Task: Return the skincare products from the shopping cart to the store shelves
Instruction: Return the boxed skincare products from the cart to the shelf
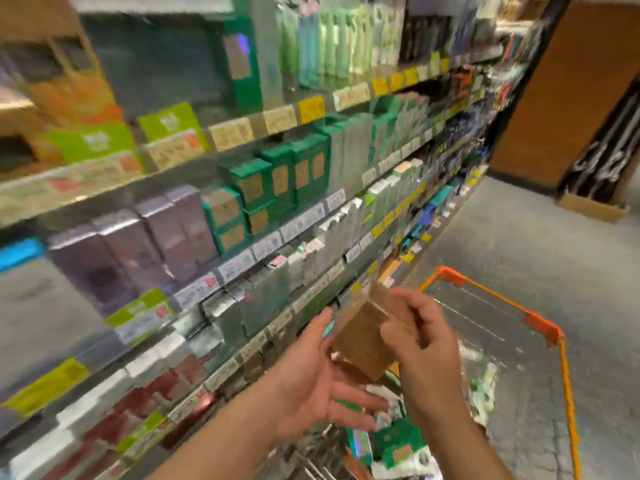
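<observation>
A brown cardboard product box [363, 336] is held above the shopping cart [540, 327], tilted. My right hand [427, 348] grips its right side and top. My left hand [311, 379] is open just left of and under the box, fingers spread, thumb near the box's left edge. More skincare boxes, green and white [398, 441], lie in the cart below my hands. The store shelves [242, 258] stand to the left, packed with green, purple, silver and red boxes. The picture is blurred by motion.
The cart has a wire basket with orange rim corners [542, 325]. Grey floor [554, 244] stretches to the right. A brown pillar [568, 91] and a low cardboard tray with dark items [592, 206] stand at the far right end of the aisle.
</observation>
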`<state>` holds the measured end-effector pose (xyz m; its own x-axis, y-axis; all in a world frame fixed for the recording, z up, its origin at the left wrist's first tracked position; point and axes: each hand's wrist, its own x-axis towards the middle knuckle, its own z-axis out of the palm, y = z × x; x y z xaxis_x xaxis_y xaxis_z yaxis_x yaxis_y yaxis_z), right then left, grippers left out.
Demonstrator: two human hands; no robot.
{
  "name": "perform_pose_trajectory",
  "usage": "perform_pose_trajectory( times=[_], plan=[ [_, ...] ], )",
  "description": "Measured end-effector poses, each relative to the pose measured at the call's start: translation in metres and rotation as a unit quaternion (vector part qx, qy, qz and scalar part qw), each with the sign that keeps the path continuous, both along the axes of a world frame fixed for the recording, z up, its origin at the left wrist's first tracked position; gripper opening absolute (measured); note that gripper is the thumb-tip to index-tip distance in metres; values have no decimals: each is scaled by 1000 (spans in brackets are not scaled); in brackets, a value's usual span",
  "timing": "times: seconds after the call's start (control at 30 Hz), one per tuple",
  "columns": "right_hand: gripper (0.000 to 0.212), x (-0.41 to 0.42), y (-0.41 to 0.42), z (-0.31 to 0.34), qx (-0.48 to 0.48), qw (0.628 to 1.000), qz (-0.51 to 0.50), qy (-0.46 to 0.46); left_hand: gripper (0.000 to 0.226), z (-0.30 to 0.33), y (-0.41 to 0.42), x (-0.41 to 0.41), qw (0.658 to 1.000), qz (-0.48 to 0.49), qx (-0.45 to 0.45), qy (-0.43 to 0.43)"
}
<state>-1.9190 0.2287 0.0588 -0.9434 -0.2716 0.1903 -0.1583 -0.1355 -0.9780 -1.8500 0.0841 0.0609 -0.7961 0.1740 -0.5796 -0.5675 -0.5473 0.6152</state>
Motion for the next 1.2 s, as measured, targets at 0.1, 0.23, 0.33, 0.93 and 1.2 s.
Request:
perform_pose_trajectory(
  times=[0.1, 0.23, 0.33, 0.93, 1.2],
  plan=[
    [43, 16, -35, 19, -13, 997, 75, 19, 89, 15, -22, 28, 998, 33, 37, 35],
    [48, 31, -76, 38, -58, 983, 168, 40, 75, 34, -51, 58, 985, 143, 56, 76],
    [44, 43, -106, 53, -58, 970, 227, 66, 71, 48, -77, 79, 966, 237, 33, 96],
    [49, 88, -211, 109, 35, 927, 370, 42, 81, 110, -169, 170, 830, 423, -276, 237],
    [63, 86, -219, 118, 39, 916, 396, 44, 78, 116, -181, 181, 828, 382, -327, 250]
  ],
)
